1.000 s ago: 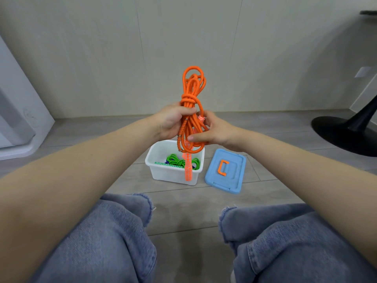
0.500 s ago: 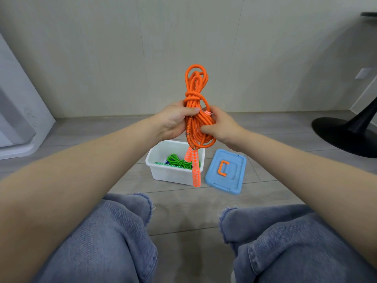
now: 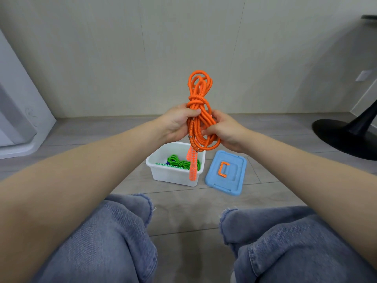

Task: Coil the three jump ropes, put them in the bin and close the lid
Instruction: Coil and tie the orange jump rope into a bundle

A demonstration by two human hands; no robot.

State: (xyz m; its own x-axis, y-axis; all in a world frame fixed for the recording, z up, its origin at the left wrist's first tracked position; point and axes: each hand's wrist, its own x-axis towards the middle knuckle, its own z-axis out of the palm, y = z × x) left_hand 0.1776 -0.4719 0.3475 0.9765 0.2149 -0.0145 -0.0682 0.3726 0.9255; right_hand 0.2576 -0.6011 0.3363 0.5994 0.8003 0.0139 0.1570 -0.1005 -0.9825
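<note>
I hold a coiled orange jump rope (image 3: pixel 199 92) upright in front of me, above the bin. My left hand (image 3: pixel 177 124) grips the bundle's middle, just under a wrap of rope. My right hand (image 3: pixel 225 130) grips the lower loops from the right. An orange patterned handle (image 3: pixel 192 167) hangs down from the coil in front of the bin. The white bin (image 3: pixel 173 176) stands open on the floor with a coiled green rope (image 3: pixel 179 162) inside and a bit of blue beside it. The blue lid (image 3: pixel 225 173) with an orange handle lies flat to the bin's right.
My knees in blue jeans (image 3: pixel 106 242) fill the foreground on both sides. A black round chair base (image 3: pixel 344 137) stands at the right. A white appliance (image 3: pixel 18 111) is at the left, and a wall runs behind the bin.
The orange bundle and both hands have shifted slightly right. My right hand has moved down round the lower loops, and the hanging handle has swung a little.
</note>
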